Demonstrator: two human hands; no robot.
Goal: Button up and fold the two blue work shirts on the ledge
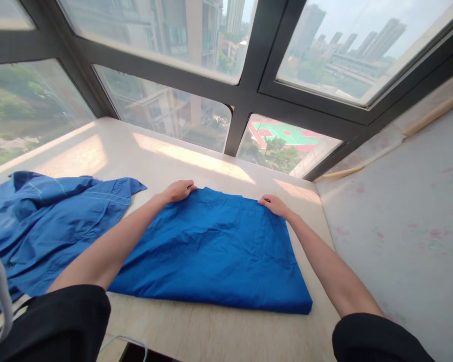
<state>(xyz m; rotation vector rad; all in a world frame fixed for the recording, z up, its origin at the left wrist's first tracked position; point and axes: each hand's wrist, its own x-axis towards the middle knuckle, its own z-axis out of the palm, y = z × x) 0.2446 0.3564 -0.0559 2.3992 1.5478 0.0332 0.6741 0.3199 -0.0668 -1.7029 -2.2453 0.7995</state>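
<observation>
A bright blue garment [219,251], folded into a broad flat shape with a few creases, lies on the pale window ledge in front of me. At its far edge, toward the left corner, my left hand [180,190] is closed with the fingers pinching the cloth. My right hand [274,205] pinches the same far edge near the right corner. The garment's front edge makes a smooth fold close to me. Whether it is a shirt or trousers cannot be made out.
Left of my forearm lies a second, crumpled blue garment [68,216] with pale stitching. Dark-framed windows [245,95] rise behind the ledge [196,332]. A floral-papered wall [400,226] stands at right. A white curved tube [2,286] and a thin white cable [130,338] are near me.
</observation>
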